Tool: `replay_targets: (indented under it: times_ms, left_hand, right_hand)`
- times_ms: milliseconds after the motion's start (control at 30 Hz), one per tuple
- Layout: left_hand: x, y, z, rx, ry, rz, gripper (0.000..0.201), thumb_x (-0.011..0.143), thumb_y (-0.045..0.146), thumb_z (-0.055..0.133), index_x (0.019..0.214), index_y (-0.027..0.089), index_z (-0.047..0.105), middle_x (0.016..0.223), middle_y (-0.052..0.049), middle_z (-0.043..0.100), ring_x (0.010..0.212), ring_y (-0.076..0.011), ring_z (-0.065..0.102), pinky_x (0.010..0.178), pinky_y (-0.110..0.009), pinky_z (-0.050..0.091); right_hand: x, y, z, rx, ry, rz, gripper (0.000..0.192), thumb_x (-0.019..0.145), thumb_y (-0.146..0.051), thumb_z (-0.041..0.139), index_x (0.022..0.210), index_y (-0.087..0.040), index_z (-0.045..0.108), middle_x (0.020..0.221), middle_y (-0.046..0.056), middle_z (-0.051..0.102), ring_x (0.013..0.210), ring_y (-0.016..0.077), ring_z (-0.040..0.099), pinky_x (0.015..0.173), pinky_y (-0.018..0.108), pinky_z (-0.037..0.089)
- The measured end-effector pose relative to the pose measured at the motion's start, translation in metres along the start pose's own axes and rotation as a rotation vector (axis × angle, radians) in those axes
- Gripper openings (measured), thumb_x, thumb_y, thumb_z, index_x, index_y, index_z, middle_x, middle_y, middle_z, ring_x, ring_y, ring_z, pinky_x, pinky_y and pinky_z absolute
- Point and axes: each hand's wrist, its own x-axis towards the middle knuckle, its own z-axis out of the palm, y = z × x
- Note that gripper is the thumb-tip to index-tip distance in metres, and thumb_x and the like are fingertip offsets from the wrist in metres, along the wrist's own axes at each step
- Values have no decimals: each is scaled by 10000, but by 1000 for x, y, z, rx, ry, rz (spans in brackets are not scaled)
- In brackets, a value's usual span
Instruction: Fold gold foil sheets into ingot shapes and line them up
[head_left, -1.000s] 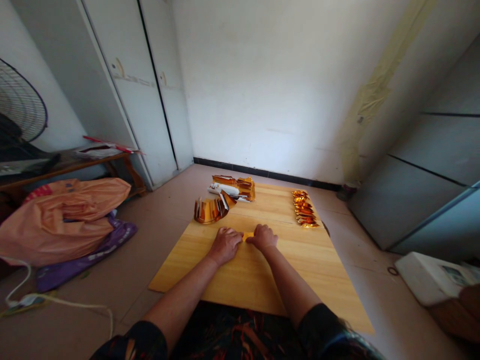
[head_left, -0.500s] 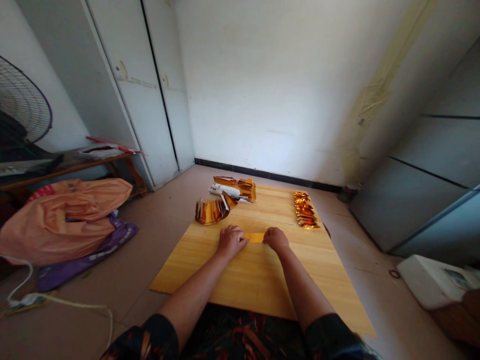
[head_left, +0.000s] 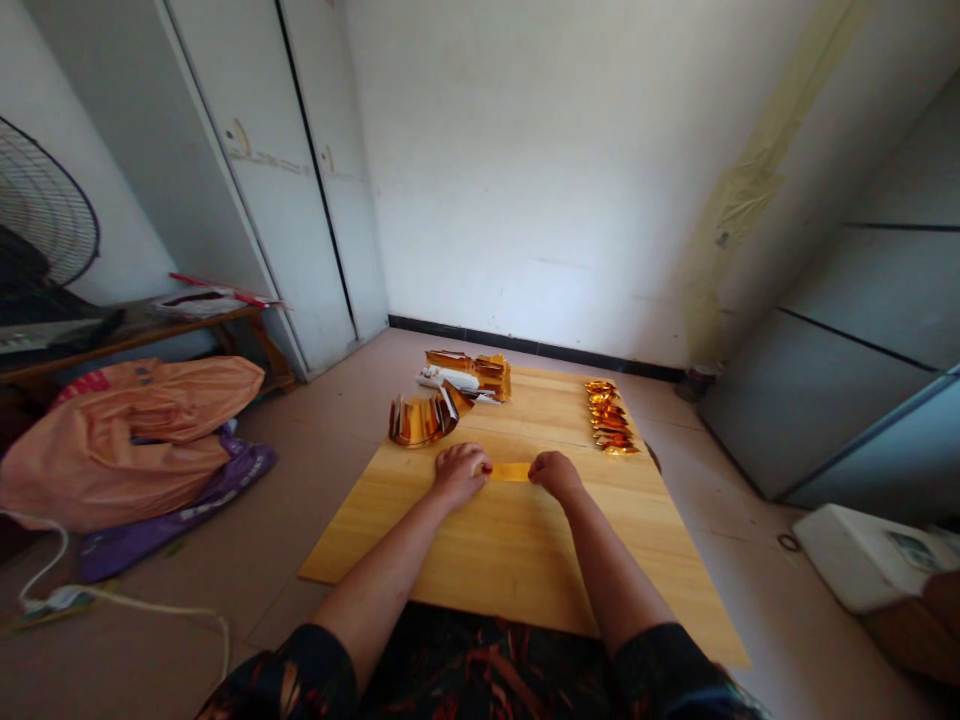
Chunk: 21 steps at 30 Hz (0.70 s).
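Observation:
Between my two hands lies a small strip of gold foil paper [head_left: 511,472], close to the surface of the wooden board [head_left: 495,560]. My left hand [head_left: 459,474] pinches its left end with closed fingers. The right end is gripped by my right hand [head_left: 555,475], whose fingers are curled together. Beyond my left hand sits a curved stack of gold foil paper [head_left: 416,420]. Behind that stack lie more gold foil sheets [head_left: 493,376] beside a white packet [head_left: 448,378]. Along the board's right side runs a row of folded shiny gold foil pieces [head_left: 611,418].
An orange bag [head_left: 127,440] and a purple bag [head_left: 172,520] lie on the floor at left, near a white cable [head_left: 165,608]. A fan [head_left: 45,205] and a wooden bench [head_left: 255,340] stand behind. At right is a white box [head_left: 870,560].
Both hands have barely shifted and keep hold of the foil strip's ends. The strip looks slightly flatter, and the view has tilted a little.

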Motion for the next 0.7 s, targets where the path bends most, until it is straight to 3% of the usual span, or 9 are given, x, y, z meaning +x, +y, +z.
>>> replay_targets:
  times_ms: [67, 233, 433, 567, 700]
  left_hand:
    - [0, -4, -1, -8, -18, 13, 189, 778, 236, 556, 928, 314, 642, 1256, 44, 545, 1199, -203, 425, 1011, -397, 263]
    - [1, -8, 0, -19, -10, 20, 395, 759, 169, 529, 1118, 325, 584, 1285, 23, 546, 1220, -201, 420, 1022, -408, 258]
    - [-2, -9, 6, -43, 91, 60, 413, 745, 154, 537, 1119, 322, 589, 1229, 16, 583, 1171, -208, 456, 998, -400, 283]
    - [-7, -9, 8, -70, 205, 130, 328, 706, 110, 548, 978, 276, 625, 1132, 6, 615, 1120, -200, 474, 953, -374, 315]
    - [-9, -10, 10, -66, 235, 245, 248, 687, 53, 533, 796, 248, 641, 1114, 4, 616, 1145, -202, 450, 962, -380, 301]
  right_hand:
    - [1, 1, 2, -5, 17, -4, 179, 718, -125, 590, 822, -216, 703, 904, 31, 717, 859, 157, 643, 664, 195, 410]
    - [2, 1, 5, -58, 51, -25, 428, 780, -195, 569, 1203, -258, 569, 1004, 48, 700, 907, 182, 637, 698, 235, 419]
    - [-5, -4, 2, -63, 42, -48, 278, 816, -234, 536, 1067, -292, 640, 1005, 22, 692, 900, 175, 628, 675, 230, 400]
    - [-16, -9, 3, -127, 113, -54, 193, 847, -244, 501, 979, -265, 640, 960, 33, 663, 828, 159, 616, 605, 222, 360]
    - [-25, -11, 7, -189, 174, -92, 180, 853, -204, 473, 889, -235, 647, 935, 41, 616, 773, 140, 591, 584, 221, 339]
